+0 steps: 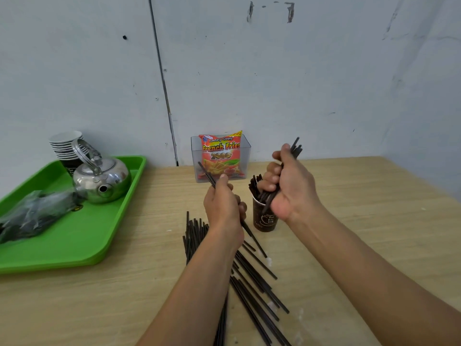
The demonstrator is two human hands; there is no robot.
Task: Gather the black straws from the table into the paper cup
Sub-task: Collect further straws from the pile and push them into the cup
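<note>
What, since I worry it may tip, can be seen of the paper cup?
The paper cup is dark brown with a pale printed coffee emblem and lettering on its side. It stands upright on the wooden table, just right of the left hand; whether they touch is unclear. Black straws stand in it, fanning above the rim. The right hand, gripping a straw bundle over its mouth, hides part of the rim.

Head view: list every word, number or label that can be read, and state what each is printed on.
"Kentang Goreng": top of the snack packet in the clear box.
"French Fries": same packet, large letters.
"2000": same packet, below that.
Round logo at the packet's top left corner: too small to read.
On the paper cup: pale print, too blurred to read.
</note>
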